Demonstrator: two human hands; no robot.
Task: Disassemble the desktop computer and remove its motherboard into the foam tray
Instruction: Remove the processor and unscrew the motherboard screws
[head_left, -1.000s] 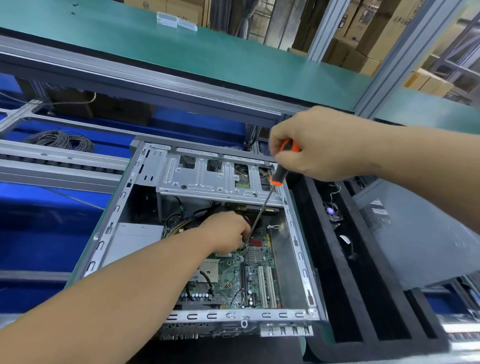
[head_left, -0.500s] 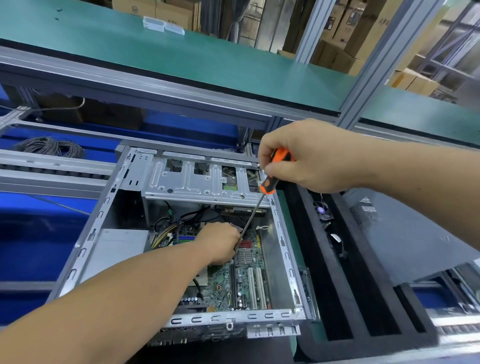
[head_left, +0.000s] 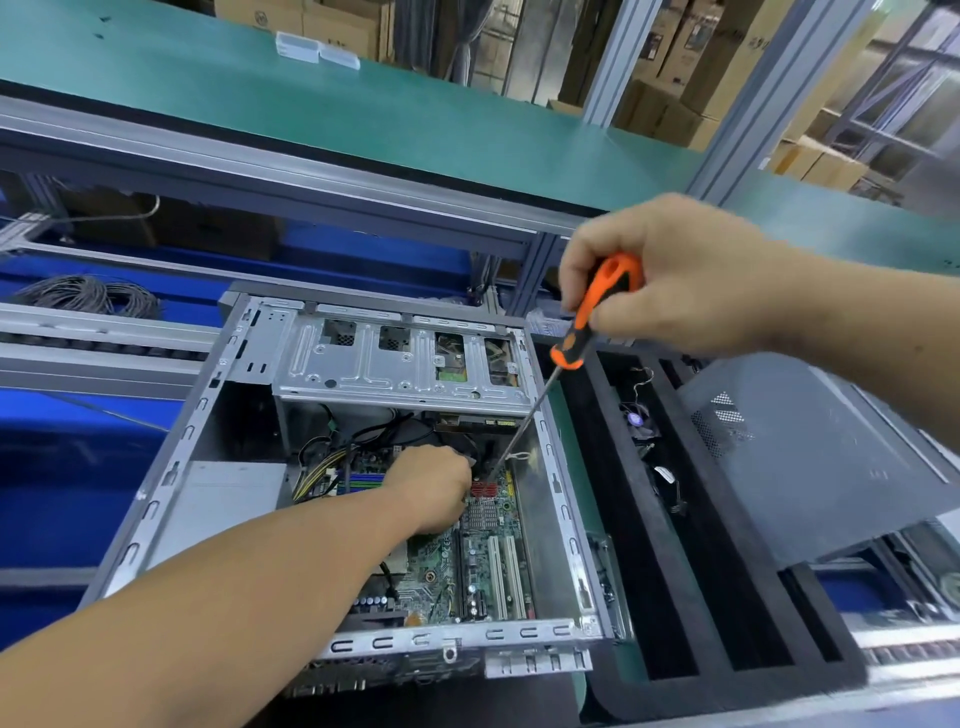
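I judge the motherboard (head_left: 470, 551), seated flat in the open computer case (head_left: 171, 467), stiff, light and fragile: best lifted by its bare edges. My right hand (head_left: 691, 280) grips the orange screwdriver (head_left: 587, 322), tip down near the red connectors. My left hand (head_left: 431, 486) is curled on the board; its grasp is hidden. Since half a second ago, nothing has changed but the view.

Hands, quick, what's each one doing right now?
Left hand: fingers curled down inside the computer case; what it holds cannot be told.
Right hand: gripping the screwdriver.
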